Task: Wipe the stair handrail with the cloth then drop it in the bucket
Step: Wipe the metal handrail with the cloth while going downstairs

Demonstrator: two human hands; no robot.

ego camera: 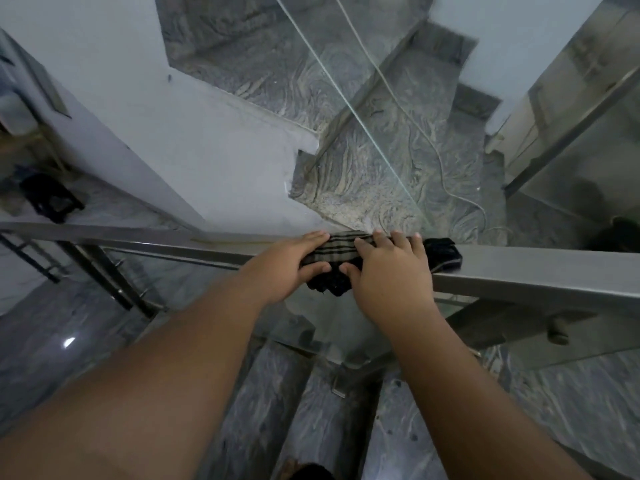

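The light is dim, cool and even, with soft, faint shadows. A small white glare spot sits on the polished grey marble floor (68,342) at lower left, and pale reflections streak the clear glass stair panels (571,140). The wide lens bends the brushed steel handrail (519,268) and walls toward the edges, where detail smears, and the whole picture is slightly soft.

Grey swirl-veined marble stair treads (377,168) descend below. A thin pale cord (415,126) trails across those treads. A white plastered wall (207,133) borders the treads' left side. Left of that wall stands a small black stool (52,199). A clear glass balustrade panel (571,188) rises right of the treads.
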